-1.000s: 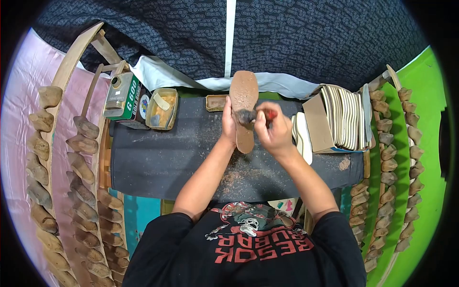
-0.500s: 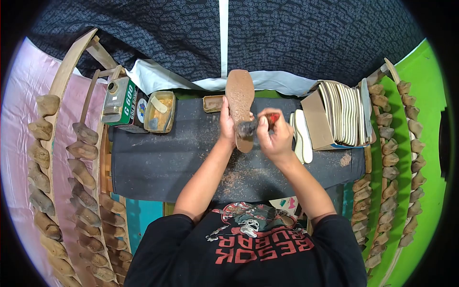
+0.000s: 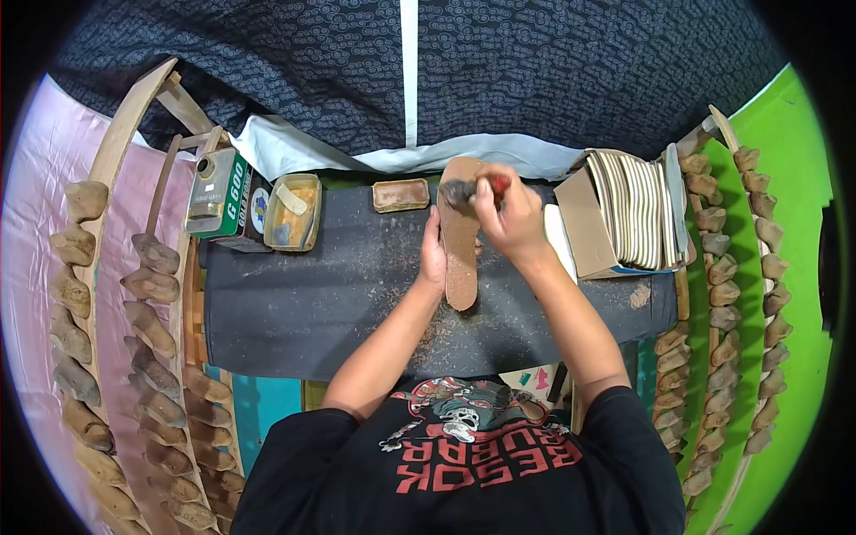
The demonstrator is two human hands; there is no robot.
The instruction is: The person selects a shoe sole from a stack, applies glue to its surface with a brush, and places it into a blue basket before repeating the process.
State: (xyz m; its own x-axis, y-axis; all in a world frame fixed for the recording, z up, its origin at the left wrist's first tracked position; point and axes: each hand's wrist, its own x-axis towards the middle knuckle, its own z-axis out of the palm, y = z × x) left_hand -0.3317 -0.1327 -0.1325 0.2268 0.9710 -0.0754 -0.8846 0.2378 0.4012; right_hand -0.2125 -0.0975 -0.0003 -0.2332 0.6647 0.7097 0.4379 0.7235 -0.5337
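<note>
My left hand (image 3: 434,253) is closed on a brown shoe sole (image 3: 461,259), gripping its left edge and holding it lengthwise above the table. In my right hand (image 3: 513,218) is a brush (image 3: 459,193) with a red handle and dark bristles. Its bristles lie against the upper, wider part of the sole. My right hand covers part of the sole's right edge. Beyond the hands, a small brown rectangular tray (image 3: 399,195) sits at the table's back edge. Close to my right wrist lie pale insoles (image 3: 560,239), partly hidden by the forearm.
Dark cloth with scattered brown crumbs covers the table (image 3: 312,303). A green and white can (image 3: 218,192) and a yellowish tub (image 3: 294,212) stand at left. A cardboard box (image 3: 588,225) of stacked insoles is at right. Racks of wooden shoe lasts (image 3: 152,325) flank both sides.
The brush has moved from the sole's narrow near end up to its wider far part. The sole has shifted slightly right and toward me, uncovering more of the small tray.
</note>
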